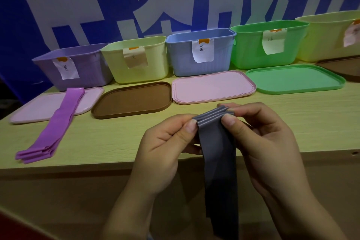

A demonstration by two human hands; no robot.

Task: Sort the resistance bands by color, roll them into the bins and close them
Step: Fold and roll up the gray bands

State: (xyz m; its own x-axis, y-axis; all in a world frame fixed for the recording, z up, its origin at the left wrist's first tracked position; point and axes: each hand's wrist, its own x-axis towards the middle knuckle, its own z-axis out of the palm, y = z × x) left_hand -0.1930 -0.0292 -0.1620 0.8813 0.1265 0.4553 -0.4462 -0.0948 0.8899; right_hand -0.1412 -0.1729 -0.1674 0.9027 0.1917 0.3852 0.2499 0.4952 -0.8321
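A grey resistance band (218, 154) is folded at its top and hangs down past the table's front edge. My left hand (163, 142) and my right hand (261, 134) pinch that folded top between thumb and fingers, one on each side. A purple band (56, 126) lies stretched on the table at the left, its far end on a pink lid (39, 107). Along the back stand open labelled bins: purple (87, 70), pale yellow (155, 60), blue (220, 56), green (251, 48) and another pale yellow (323, 37).
Lids lie flat in front of the bins: brown (132, 101), pink (212, 87), green (294, 79), and a brown one (342, 68) at the far right. The wooden table (109, 142) ends just below my hands. A blue wall with white lettering stands behind.
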